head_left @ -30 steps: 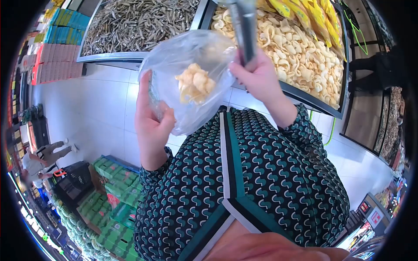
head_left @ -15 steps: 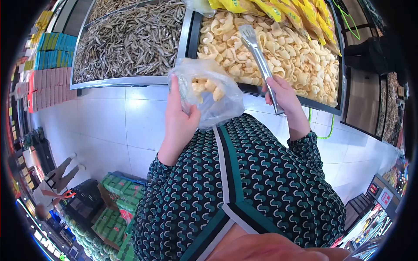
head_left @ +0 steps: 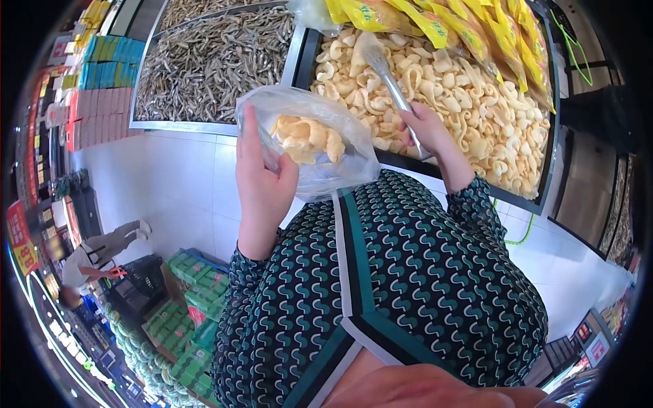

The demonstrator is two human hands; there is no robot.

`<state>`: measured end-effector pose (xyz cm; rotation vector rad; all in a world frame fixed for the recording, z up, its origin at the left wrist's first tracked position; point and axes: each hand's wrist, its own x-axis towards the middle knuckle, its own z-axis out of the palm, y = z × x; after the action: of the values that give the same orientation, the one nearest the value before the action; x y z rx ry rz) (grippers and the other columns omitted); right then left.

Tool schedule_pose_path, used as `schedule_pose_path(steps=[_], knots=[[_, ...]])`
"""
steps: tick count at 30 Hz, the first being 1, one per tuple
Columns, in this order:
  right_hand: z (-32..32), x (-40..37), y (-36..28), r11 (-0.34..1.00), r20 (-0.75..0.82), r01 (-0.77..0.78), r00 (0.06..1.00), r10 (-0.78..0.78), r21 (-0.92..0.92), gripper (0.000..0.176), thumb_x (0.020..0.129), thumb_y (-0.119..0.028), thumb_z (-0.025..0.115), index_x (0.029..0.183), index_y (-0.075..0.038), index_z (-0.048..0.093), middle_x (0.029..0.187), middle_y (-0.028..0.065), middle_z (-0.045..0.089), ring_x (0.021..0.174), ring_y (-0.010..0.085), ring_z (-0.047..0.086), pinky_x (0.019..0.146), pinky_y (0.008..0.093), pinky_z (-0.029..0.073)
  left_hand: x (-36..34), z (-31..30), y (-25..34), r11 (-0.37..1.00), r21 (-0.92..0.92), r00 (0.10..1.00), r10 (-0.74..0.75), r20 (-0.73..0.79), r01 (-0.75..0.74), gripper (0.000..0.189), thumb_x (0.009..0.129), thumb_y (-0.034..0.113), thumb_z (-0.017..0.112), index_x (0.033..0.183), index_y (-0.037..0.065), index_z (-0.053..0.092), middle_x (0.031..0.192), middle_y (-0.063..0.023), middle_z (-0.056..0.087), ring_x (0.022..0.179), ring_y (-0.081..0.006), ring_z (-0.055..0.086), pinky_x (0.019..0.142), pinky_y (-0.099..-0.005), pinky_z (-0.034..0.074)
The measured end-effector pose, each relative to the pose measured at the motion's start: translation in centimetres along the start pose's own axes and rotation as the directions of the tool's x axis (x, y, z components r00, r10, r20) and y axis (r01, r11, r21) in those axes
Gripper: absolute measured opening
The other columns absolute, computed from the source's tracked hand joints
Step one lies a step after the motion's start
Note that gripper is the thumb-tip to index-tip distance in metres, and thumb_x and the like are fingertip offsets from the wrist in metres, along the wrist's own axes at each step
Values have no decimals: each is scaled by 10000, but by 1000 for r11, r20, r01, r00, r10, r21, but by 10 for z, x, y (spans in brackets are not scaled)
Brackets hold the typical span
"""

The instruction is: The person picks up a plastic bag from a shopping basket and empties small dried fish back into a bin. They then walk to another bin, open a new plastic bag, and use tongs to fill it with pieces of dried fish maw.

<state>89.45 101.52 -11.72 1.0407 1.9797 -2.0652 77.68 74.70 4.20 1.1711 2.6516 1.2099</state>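
Observation:
My left hand [head_left: 262, 183] grips the side of a clear plastic bag [head_left: 333, 180], whose mouth gapes toward the bin. Several pale yellow puffed snack pieces [head_left: 306, 139] lie inside it. My right hand [head_left: 430, 132] is closed around metal tongs [head_left: 392, 85] near their hinged end. The tong tips reach over a bin of curled, puffed snacks [head_left: 469, 115] toward its back left, right beside a large pale piece [head_left: 359, 58]. Whether the tips pinch that piece I cannot tell.
Small dried fish [head_left: 214, 68] fill the metal-edged bin on the left. Yellow snack packets [head_left: 442, 27] lie along the back of the snack bin. Stacked green boxes [head_left: 197, 285] stand on the floor at lower left, near a person [head_left: 98, 255] in grey trousers.
The tongs have shifted slightly left and toward the back of the snack bin. The bag's mouth has opened wider toward me, showing more of the snacks inside. The view has turned a little.

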Motion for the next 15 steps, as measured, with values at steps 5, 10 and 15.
schedule_pose_path(steps=[5, 10, 15], knots=[[-35, -34, 20, 991, 126, 55, 990, -71, 123, 270, 956, -195, 516, 1115, 23, 524, 763, 38, 603, 490, 104, 566, 447, 226, 452, 9, 9, -4, 999, -20, 998, -50, -31, 50, 750, 740, -40, 551, 1435, -75, 271, 1425, -265, 385, 1343, -370, 371, 1094, -394, 304], [-59, -85, 10, 990, 183, 108, 975, -124, 96, 318, 959, -127, 493, 1236, 29, 485, 794, 35, 606, 532, 85, 557, 501, 202, 452, 36, 3, -6, 997, -33, 997, -65, -44, 63, 733, 754, -62, 532, 1451, -25, 307, 1351, -142, 507, 924, -94, 563, 752, -233, 477], [-66, -131, -13, 945, 132, 323, 940, -314, -59, 378, 909, -65, 566, 1270, 7, 481, 844, 68, 627, 667, 143, 613, 610, 252, 486, 63, 6, -18, 947, -267, 981, -155, 113, 180, 735, 746, -70, 524, 1452, 8, 335, 1264, -89, 562, 749, -43, 550, 628, -201, 473]])
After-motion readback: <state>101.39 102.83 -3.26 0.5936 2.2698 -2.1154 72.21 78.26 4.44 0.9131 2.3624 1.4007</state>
